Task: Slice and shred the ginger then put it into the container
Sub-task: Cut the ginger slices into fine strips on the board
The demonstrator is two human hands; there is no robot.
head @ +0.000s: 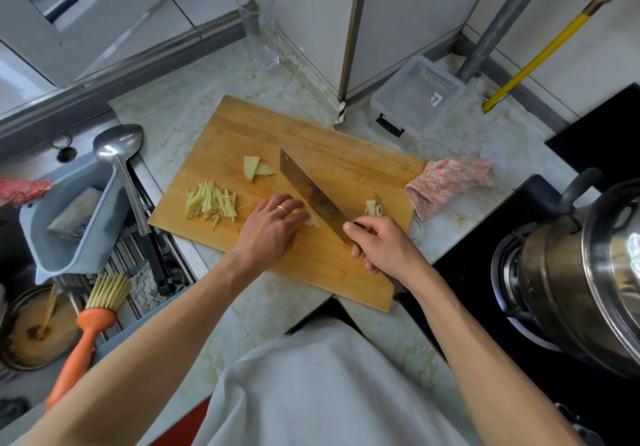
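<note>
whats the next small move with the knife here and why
Probably press the knife down through the ginger slices that the left hand pins to the board. The right hand grips the handle with the blade right beside the left fingers, and only one pile of shreds is cut.

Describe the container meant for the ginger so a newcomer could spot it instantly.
Start at the wooden cutting board, then look past its far right corner toward the tiled wall. There sits the clear plastic container, rectangular and empty, with a small barcode sticker; the nearby drinking glass is tall and round.
</note>
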